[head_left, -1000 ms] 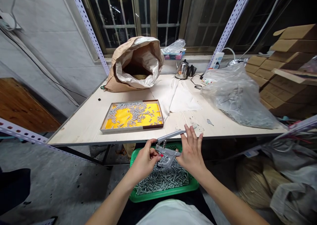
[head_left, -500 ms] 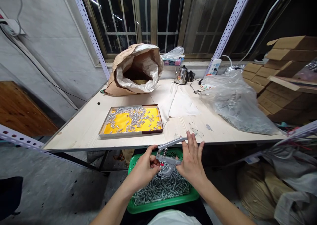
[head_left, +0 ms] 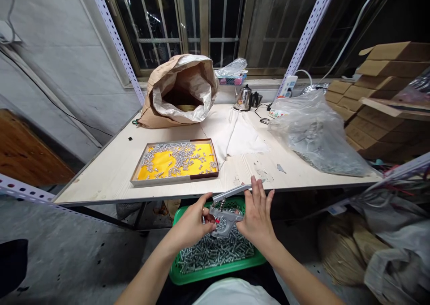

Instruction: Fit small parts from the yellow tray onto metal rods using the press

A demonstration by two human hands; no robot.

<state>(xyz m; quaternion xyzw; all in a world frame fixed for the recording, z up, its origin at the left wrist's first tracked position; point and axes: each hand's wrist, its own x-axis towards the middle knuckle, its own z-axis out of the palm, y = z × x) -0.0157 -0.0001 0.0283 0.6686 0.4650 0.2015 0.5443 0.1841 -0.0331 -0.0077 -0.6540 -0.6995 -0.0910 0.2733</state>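
A grey metal hand tool [head_left: 230, 219] with two lever arms, a coil spring [head_left: 222, 204] between them and a small red part is held over a green basket [head_left: 215, 276]. My left hand [head_left: 193, 217] pinches its left end near the red part, fingers closed. My right hand [head_left: 257, 213] grips the right ends of the arms, its fingers stretched along the upper one and the thumb by the lower one. Many small metal springs [head_left: 215, 253] fill the basket beneath both hands. What else my left fingertips may hold is hidden.
Just past the table edge lies a shallow tray [head_left: 174, 180] with springs on yellow lining. Behind it stand an open paper sack [head_left: 148, 105] and a steel kettle [head_left: 242, 100]. To the right are a clear plastic bag [head_left: 312, 135] and stacked cardboard boxes [head_left: 383, 130].
The view has shifted slightly, so the whole scene sits a little further left. Both hands keep their hold on the tool in nearly the same pose.
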